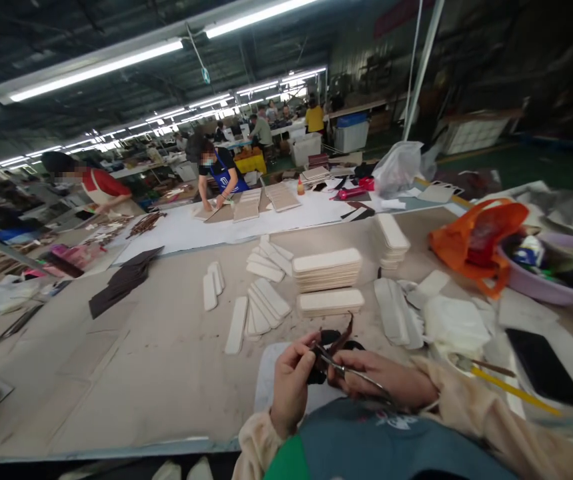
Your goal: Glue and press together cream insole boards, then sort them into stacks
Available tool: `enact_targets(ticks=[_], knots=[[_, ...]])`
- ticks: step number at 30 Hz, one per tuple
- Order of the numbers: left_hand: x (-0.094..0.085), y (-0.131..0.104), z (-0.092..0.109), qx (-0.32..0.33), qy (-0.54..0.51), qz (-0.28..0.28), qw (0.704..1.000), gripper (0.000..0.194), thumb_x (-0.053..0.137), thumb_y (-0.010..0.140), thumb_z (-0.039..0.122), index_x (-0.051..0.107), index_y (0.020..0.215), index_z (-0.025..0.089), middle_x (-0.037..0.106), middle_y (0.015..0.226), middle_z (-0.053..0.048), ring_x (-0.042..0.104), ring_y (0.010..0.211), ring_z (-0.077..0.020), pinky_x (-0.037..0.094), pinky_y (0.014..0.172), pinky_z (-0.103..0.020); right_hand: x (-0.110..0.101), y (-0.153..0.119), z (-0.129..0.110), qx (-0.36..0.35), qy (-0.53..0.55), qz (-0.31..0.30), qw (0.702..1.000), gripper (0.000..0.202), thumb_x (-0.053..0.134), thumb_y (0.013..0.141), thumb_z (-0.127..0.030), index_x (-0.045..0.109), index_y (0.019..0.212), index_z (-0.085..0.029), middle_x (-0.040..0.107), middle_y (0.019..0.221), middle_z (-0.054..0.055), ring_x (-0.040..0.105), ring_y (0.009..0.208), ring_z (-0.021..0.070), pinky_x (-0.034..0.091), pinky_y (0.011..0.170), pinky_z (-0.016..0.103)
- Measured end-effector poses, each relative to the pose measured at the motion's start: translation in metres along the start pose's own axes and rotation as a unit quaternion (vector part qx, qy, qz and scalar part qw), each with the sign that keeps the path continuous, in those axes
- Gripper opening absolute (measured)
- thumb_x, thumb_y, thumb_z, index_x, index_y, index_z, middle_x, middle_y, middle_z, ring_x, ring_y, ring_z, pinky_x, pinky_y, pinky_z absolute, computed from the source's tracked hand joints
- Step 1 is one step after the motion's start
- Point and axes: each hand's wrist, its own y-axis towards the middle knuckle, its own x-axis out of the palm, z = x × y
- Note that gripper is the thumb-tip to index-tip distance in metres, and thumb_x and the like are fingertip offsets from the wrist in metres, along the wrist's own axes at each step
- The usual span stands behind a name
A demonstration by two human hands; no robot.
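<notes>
My left hand point(291, 377) is closed, thumb and fingers pinching the black looped handle end of a pair of scissors point(333, 363). Its slim metal part slants down to the right, under the fingers of my right hand point(383, 377). That hand is closed around the metal and faces the left one. A thin dark brown strip point(343, 333) sticks up between both hands, its lower end hidden among the fingers and black loops. Just beyond my hands lie stacks of cream rounded strips point(327, 267), with loose cream pieces point(266, 303) fanned out to their left.
A phone point(546, 367), a yellow stick point(513, 390) and white scraps lie at my right. Behind them stand an orange bag point(476, 240) and a purple basin point(556, 287). Dark sheets point(123, 283) rest at left. A co-worker in a blue apron point(223, 175) works across the table.
</notes>
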Motion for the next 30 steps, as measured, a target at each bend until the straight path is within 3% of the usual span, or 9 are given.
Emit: enact_targets(ticks=[4, 8, 11, 13, 15, 18, 23, 30], knots=[[0.000, 0.001, 0.001, -0.024, 0.037, -0.023, 0.999, 0.024, 0.065, 0.079, 0.035, 0.059, 0.066, 0.016, 0.065, 0.118, -0.012, 0.055, 0.115, -0.0280, 0.041, 0.096, -0.042, 0.004, 0.008, 0.018, -0.016, 0.036, 0.036, 0.999, 0.038, 0.058, 0.084, -0.050, 0.054, 0.094, -0.014, 0.047, 0.072, -0.002, 0.042, 0.059, 0.0071, 0.036, 0.053, 0.019], [0.000, 0.005, -0.002, -0.005, 0.009, -0.039, 0.999, 0.024, 0.069, 0.076, 0.031, 0.058, 0.060, 0.016, 0.061, 0.122, -0.011, 0.050, 0.121, -0.0278, 0.039, 0.098, -0.041, 0.008, 0.013, 0.028, -0.025, 0.056, 0.051, 0.997, 0.054, 0.054, 0.080, -0.064, 0.055, 0.093, -0.012, 0.045, 0.060, -0.005, 0.037, 0.043, 0.0041, 0.029, 0.039, 0.017], [0.001, 0.008, -0.012, -0.014, -0.051, -0.055, 0.997, 0.023, 0.072, 0.072, 0.034, 0.060, 0.066, 0.015, 0.068, 0.097, -0.009, 0.061, 0.080, -0.0173, 0.047, 0.074, -0.031, 0.012, 0.015, 0.028, -0.059, 0.074, 0.044, 0.995, 0.058, 0.051, 0.079, -0.068, 0.055, 0.089, -0.011, 0.045, 0.055, -0.006, 0.036, 0.038, 0.0034, 0.028, 0.037, 0.016], [0.001, 0.009, -0.019, -0.030, -0.074, -0.078, 0.994, 0.024, 0.069, 0.075, 0.039, 0.062, 0.079, 0.016, 0.062, 0.067, -0.002, 0.047, 0.052, -0.0088, 0.038, 0.054, -0.023, 0.013, 0.015, 0.028, -0.062, 0.094, 0.039, 0.993, 0.058, 0.050, 0.079, -0.069, 0.055, 0.087, -0.012, 0.044, 0.052, -0.006, 0.034, 0.036, 0.0035, 0.028, 0.036, 0.017], [0.001, 0.009, -0.023, -0.029, -0.057, -0.094, 0.993, 0.024, 0.063, 0.081, 0.039, 0.059, 0.080, 0.015, 0.052, 0.055, 0.002, 0.041, 0.050, -0.0079, 0.033, 0.051, -0.022, 0.014, 0.015, 0.030, -0.057, 0.121, 0.044, 0.990, 0.055, 0.050, 0.080, -0.068, 0.053, 0.088, -0.013, 0.043, 0.052, -0.007, 0.032, 0.036, 0.0037, 0.028, 0.036, 0.018], [0.001, 0.008, -0.022, -0.010, -0.010, -0.094, 0.995, 0.027, 0.058, 0.085, 0.036, 0.049, 0.069, 0.016, 0.051, 0.058, 0.001, 0.044, 0.055, -0.0087, 0.035, 0.054, -0.022, 0.014, 0.015, 0.037, -0.056, 0.159, 0.053, 0.984, 0.051, 0.051, 0.082, -0.064, 0.052, 0.091, -0.014, 0.043, 0.053, -0.007, 0.033, 0.037, 0.0043, 0.029, 0.037, 0.018], [0.000, 0.010, -0.017, -0.086, -0.023, -0.152, 0.984, 0.029, 0.053, 0.088, 0.041, 0.046, 0.075, 0.016, 0.049, 0.055, 0.004, 0.028, 0.042, -0.0037, 0.018, 0.040, -0.019, 0.013, 0.015, 0.045, -0.050, 0.221, 0.033, 0.973, 0.058, 0.062, 0.069, -0.069, 0.051, 0.090, -0.017, 0.046, 0.062, -0.006, 0.043, 0.048, 0.0064, 0.035, 0.045, 0.020], [-0.004, 0.012, -0.013, -0.150, -0.055, -0.199, 0.967, 0.031, 0.056, 0.086, 0.042, 0.049, 0.075, 0.015, 0.043, 0.051, 0.006, 0.024, 0.039, -0.0015, 0.019, 0.039, -0.016, 0.016, 0.013, 0.041, -0.046, 0.178, 0.074, 0.980, 0.057, 0.056, 0.074, -0.070, 0.050, 0.084, -0.015, 0.040, 0.052, -0.009, 0.032, 0.037, 0.0030, 0.029, 0.037, 0.017]])
